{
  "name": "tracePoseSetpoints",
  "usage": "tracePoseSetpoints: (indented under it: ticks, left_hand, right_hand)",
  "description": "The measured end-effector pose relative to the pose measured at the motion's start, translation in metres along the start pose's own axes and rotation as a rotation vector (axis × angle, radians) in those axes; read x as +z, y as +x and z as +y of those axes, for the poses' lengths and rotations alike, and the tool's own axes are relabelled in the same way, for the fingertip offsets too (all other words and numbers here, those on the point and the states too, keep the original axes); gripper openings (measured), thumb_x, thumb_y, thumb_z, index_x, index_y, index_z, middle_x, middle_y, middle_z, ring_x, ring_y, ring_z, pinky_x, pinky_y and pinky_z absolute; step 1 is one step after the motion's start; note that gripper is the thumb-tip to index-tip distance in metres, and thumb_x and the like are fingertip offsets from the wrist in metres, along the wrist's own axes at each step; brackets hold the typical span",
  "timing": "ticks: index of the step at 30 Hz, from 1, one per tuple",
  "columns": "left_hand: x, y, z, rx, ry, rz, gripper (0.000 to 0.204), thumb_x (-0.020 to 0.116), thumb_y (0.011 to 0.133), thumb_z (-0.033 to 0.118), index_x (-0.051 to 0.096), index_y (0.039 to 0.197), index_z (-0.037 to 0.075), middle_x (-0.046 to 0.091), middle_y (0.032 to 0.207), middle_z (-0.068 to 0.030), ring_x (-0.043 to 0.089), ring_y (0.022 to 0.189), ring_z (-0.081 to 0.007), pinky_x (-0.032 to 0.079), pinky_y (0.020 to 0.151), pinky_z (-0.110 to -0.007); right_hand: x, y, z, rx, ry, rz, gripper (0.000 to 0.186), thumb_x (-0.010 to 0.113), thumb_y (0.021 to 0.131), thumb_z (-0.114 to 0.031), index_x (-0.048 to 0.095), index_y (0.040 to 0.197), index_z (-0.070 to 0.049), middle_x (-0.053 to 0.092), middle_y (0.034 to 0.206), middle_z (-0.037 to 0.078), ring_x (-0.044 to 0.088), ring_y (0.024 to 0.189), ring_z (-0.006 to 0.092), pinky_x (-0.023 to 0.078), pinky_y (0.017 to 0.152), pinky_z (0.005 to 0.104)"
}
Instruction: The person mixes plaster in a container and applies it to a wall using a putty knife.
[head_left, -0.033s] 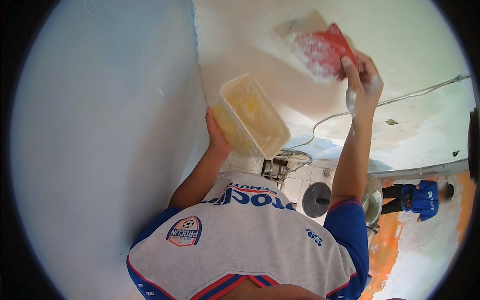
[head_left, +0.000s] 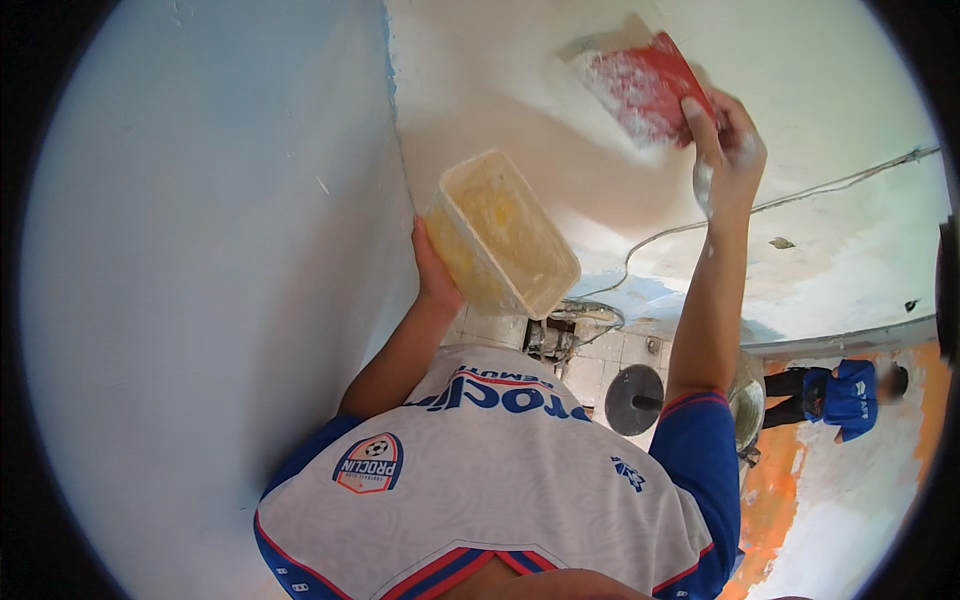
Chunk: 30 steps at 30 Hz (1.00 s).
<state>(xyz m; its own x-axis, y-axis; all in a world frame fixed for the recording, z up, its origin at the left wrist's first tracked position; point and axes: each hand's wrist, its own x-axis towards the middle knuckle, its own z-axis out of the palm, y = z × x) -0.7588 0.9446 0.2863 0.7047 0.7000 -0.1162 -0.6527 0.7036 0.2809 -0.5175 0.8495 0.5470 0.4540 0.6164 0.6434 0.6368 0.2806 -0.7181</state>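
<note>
My left hand [head_left: 436, 270] is closed round the side of a translucent, yellowish rectangular plastic tub [head_left: 462, 262], its thumb along the outer wall. The tub is tilted, and its inside shows smears of pale residue. Up and to the right, my right hand [head_left: 736, 150] pinches a flat red putty scraper [head_left: 655, 85] between thumb and fingers. White paste coats much of the scraper's face. Its far edge is against or close to the pale wall [head_left: 500, 70]; I cannot tell which. White paste also marks my right thumb and wrist.
A bluish-grey wall [head_left: 200, 260] stands close on my left and meets the pale wall in a corner. A cable [head_left: 690, 226] runs across the pale wall. Below are a dark round disc [head_left: 622, 402] and floor tiles [head_left: 590, 372]. A person in blue [head_left: 850, 400] stands at far right.
My right hand and the red scraper have shifted slightly upward along the pale wall. My left hand and the tub have stayed put.
</note>
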Motion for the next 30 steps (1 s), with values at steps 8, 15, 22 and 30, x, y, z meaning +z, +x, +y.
tracePoseSetpoints:
  ticks: [8,15,22,30]
  left_hand:
    - [-0.009,-0.017,-0.007,0.025,0.085,0.115,0.082,0.027,0.101,0.073,0.048,0.152,0.012,0.055,0.15,-0.0108,0.052,0.137,-0.0319,0.042,0.115,-0.049]
    - [-0.018,-0.017,-0.003,0.04,-0.001,0.036,0.083,0.027,0.101,0.073,0.046,0.153,0.012,0.054,0.151,-0.0116,0.052,0.138,-0.0321,0.043,0.115,-0.049]
    - [-0.01,-0.022,0.005,0.126,0.05,0.003,0.085,0.026,0.1,0.075,0.043,0.156,0.012,0.051,0.153,-0.011,0.051,0.139,-0.0316,0.042,0.115,-0.048]
    - [-0.012,-0.021,-0.001,0.07,-0.019,-0.115,0.088,0.027,0.099,0.077,0.042,0.156,0.013,0.051,0.154,-0.011,0.051,0.139,-0.0317,0.043,0.115,-0.049]
  right_hand:
    - [-0.01,0.034,-0.023,-0.247,0.034,0.266,0.026,0.074,0.096,-0.014,0.073,0.115,0.004,0.074,0.092,0.008,0.063,0.072,0.0104,0.049,0.064,0.0231]
    - [-0.016,0.051,-0.028,-0.195,-0.046,0.21,0.026,0.075,0.095,-0.014,0.075,0.118,-0.001,0.075,0.093,0.004,0.063,0.072,0.0091,0.051,0.067,0.0246]
    - [-0.015,0.051,-0.028,-0.156,-0.25,0.066,0.028,0.075,0.096,-0.013,0.073,0.118,0.005,0.075,0.097,0.008,0.066,0.077,0.0112,0.053,0.07,0.0234]
    - [-0.013,0.049,-0.03,-0.159,-0.359,-0.13,0.027,0.075,0.096,-0.013,0.073,0.117,0.005,0.075,0.098,0.01,0.069,0.083,0.0146,0.055,0.074,0.0259]
